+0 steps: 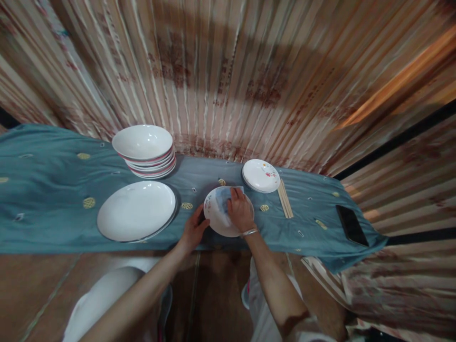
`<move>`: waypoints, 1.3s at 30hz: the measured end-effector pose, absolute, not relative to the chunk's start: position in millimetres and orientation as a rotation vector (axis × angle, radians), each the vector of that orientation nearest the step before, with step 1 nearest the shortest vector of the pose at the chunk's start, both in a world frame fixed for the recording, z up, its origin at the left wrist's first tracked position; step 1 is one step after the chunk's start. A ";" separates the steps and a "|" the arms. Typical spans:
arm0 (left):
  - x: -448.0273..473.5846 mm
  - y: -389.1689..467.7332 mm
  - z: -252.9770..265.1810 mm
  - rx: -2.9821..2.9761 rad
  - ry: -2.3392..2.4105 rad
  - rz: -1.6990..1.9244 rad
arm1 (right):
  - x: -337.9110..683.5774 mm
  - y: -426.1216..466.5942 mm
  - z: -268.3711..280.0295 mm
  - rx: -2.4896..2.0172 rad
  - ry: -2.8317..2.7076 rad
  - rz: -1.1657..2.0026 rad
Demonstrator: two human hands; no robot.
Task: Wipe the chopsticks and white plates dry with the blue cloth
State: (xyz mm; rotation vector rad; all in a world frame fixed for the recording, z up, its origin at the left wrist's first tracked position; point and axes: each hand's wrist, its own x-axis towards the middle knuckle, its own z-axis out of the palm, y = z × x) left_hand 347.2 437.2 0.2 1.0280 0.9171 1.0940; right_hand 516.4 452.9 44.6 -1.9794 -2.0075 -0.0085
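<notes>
A small white plate with a floral rim lies in front of me at the table's near side. My left hand grips its left edge, thumb over the rim and fingers at the side. On the plate's upper face, my right hand presses a light blue cloth, with the fingers bent over it. A bracelet circles the right wrist. Just beyond, to the right, sits a short stack of similar floral plates.
Bowls with red rims are stacked at the back left, behind large oval white plates. Wooden chopsticks lie beside the floral stack. A black phone rests near the right end of the teal tablecloth. A pleated curtain hangs behind.
</notes>
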 end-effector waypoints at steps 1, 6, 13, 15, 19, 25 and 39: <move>347.4 436.3 2.6 1.025 0.913 1.091 | 514.2 454.6 41.9 -1.960 -1.984 0.010; 348.7 432.0 15.2 0.952 0.908 1.088 | 503.8 459.3 27.7 -1.810 -1.934 0.222; 349.9 428.0 22.2 0.780 0.939 1.034 | 488.3 457.5 22.5 -1.537 -1.965 0.468; 350.7 427.7 23.2 0.717 0.976 1.035 | 484.5 455.1 24.1 -1.494 -1.985 0.533; 351.9 427.6 26.4 0.685 0.988 1.055 | 481.0 447.6 28.6 -1.395 -2.008 0.683; 351.5 426.9 30.8 0.671 0.975 1.039 | 484.2 432.4 34.3 -1.265 -1.980 0.849; 345.5 431.2 28.7 0.719 0.895 1.048 | 503.1 391.7 62.7 -1.285 -1.941 0.955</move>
